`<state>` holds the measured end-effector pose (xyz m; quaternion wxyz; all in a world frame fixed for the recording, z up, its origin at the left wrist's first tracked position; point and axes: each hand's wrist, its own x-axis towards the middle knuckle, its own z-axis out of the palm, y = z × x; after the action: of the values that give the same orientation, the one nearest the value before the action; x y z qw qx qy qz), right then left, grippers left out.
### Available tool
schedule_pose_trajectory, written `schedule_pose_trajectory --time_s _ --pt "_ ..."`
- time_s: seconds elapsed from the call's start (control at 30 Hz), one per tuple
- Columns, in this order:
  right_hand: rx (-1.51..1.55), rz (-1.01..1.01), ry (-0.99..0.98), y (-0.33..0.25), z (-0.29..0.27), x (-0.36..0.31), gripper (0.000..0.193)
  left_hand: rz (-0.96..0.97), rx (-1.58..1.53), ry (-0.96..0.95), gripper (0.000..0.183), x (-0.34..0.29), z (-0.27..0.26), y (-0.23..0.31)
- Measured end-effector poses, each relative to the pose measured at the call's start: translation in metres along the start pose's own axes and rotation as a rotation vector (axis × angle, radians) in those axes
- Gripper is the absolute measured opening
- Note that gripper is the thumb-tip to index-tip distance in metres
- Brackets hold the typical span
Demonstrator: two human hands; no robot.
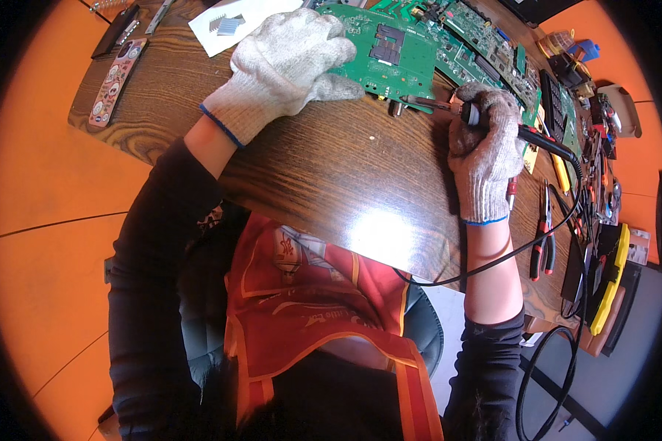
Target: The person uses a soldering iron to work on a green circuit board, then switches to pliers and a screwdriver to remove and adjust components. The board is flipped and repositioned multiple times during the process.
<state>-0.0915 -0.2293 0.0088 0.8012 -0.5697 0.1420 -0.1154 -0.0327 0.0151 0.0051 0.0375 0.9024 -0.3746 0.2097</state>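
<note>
My left hand (290,62), in a grey knit glove with a blue cuff edge, grips the left side of a green circuit board (419,66). Its thumb lies along the board's near left edge. In the same kind of glove, my right hand (487,136) is closed around a soldering iron (469,112) with a black cable. The iron's tip points left and reaches the near edge of the board, beside a small metal connector (397,108). At this size I cannot tell whether the tip touches the board. A dark square chip socket (386,44) sits on the board.
More circuit boards (485,44) lie behind and to the right. White paper (235,26) with a small heatsink (230,26) is at the far left, near a patterned phone case (118,82). Pliers (544,235) lie right of my forearm. The iron's cable (485,268) crosses that forearm.
</note>
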Motion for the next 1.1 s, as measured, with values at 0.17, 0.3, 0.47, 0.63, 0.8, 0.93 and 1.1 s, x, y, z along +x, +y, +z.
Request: schedule_pose_trajectory --time_s 0.17,0.3,0.47,0.63,0.8,0.93,1.1 --pt "0.042 -0.016 0.067 0.0023 0.0007 0.0000 0.005 -0.005 -0.008 -0.013 0.041 0.0002 0.0000 -0.0005" --pt "0.018 -0.045 0.035 0.0043 0.0020 -0.0023 0.005 -0.012 -0.013 -0.018 0.040 -0.0001 0.0006 -0.0008" --pt "0.044 -0.029 0.066 0.0025 0.0035 -0.0046 0.005 -0.004 -0.018 -0.009 0.040 -0.0004 0.0003 -0.0009" --pt "0.012 -0.025 0.091 0.0006 0.0045 -0.0026 0.012 -0.014 0.020 -0.012 0.040 0.0001 0.0004 0.0004" --pt "0.010 -0.054 0.035 0.0047 0.0029 -0.0031 0.012 -0.018 0.004 -0.003 0.041 -0.0011 0.0015 0.0000" --pt "0.033 -0.045 -0.014 0.0029 0.0009 -0.0038 0.007 -0.029 -0.008 0.020 0.041 -0.0012 0.0036 0.0002" --pt "0.037 -0.003 0.121 -0.0005 0.0050 -0.0008 0.018 -0.042 -0.013 -0.004 0.041 -0.0010 0.0037 0.0002"
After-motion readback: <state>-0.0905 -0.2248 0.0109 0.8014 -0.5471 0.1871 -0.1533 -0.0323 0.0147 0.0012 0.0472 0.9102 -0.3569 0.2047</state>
